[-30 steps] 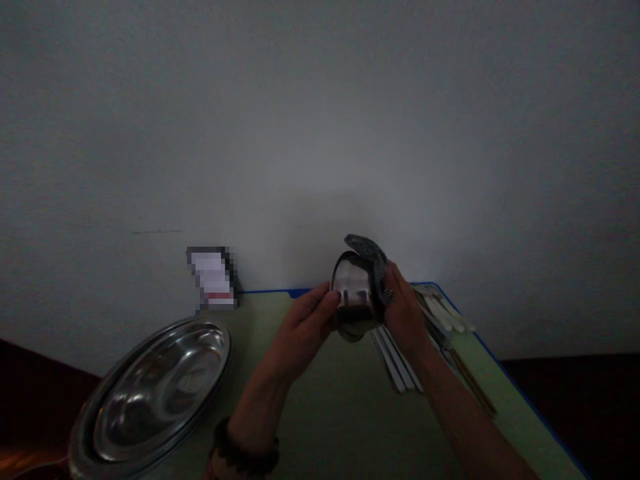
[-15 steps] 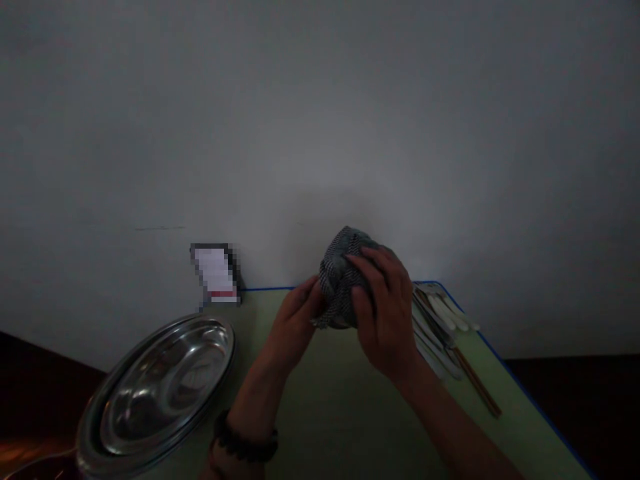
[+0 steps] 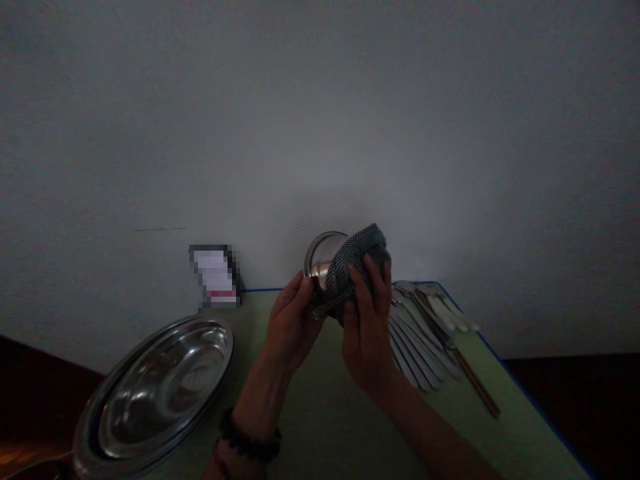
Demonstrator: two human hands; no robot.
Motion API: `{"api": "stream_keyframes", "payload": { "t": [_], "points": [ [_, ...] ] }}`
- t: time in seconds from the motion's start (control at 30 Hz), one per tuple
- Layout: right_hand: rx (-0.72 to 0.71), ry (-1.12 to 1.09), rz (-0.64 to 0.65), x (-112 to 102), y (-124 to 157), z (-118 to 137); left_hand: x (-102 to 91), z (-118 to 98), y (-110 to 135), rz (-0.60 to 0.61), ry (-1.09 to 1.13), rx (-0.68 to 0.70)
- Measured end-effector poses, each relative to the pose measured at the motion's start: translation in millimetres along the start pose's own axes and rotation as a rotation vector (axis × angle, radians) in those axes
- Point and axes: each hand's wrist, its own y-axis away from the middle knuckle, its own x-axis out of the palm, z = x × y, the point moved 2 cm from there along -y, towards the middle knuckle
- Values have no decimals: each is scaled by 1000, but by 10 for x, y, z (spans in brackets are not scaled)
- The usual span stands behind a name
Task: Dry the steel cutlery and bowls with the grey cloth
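A shiny stainless steel cup (image 3: 323,253) is held above the table, lying tilted with its rim toward the left. My left hand (image 3: 293,320) grips it at the rim side; whether there is a handle under the fingers is hidden. Around the cup's other end, a grey-and-black checked cloth (image 3: 353,257) is wrapped. My right hand (image 3: 367,320) presses this cloth onto the cup with its fingers curled over it. The cup's base is hidden by the cloth and fingers.
Stacked steel basins (image 3: 165,393) stand on the left of the green table (image 3: 320,413). To the right lie several pieces of cutlery (image 3: 425,333) and brown chopsticks (image 3: 477,383). A blurred-out upright device (image 3: 215,273) leans by the wall (image 3: 320,120).
The cloth has shifted right with my right hand, baring the cup's rim and side that it covered before. More cutlery handles now show beside my right hand.
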Motion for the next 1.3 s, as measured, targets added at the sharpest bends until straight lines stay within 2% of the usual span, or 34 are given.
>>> {"api": "stream_keyframes", "payload": {
  "t": [0.23, 0.37, 0.47, 0.6, 0.7, 0.77, 0.83, 0.9, 0.97, 1.07, 1.1, 1.17, 1.23, 1.3],
  "points": [
    [-44, 38, 2, -95, -98, 6, -128, 34, 52, 252, -394, -70],
    [120, -165, -30, -165, -229, -146, -157, -23, 72, 300, -427, -122],
    [300, -332, -35, -184, -287, -276, -178, -96, 62, 265, -307, -150],
    [519, -408, 30, -130, -279, -375, -286, -159, -10, 103, -176, -67],
    [666, -457, 62, -96, -253, -431, -356, -156, -64, 7, -165, -48],
    [712, -462, 56, -105, -243, -455, -374, -143, -89, -47, -220, -48],
    [664, -376, -4, -145, -239, -451, -383, -127, -105, -127, -332, -68],
    [510, -239, -103, -195, -231, -408, -384, -104, -110, -195, -416, -157],
    [252, -144, -163, -225, -212, -326, -369, -82, -100, -190, -374, -319],
    [-167, -141, -44, -210, -169, -185, -326, -91, -70, -134, -162, -501],
    [-265, -157, 26, -199, -157, -149, -313, -108, -64, -129, -101, -507],
    [-369, -194, 137, -184, -149, -105, -287, -151, -67, -127, -22, -441],
    [-394, -219, 194, -173, -154, -97, -260, -189, -82, -131, 19, -335],
    [-363, -238, 233, -156, -159, -115, -244, -215, -100, -197, 33, -226]
  ]
}}
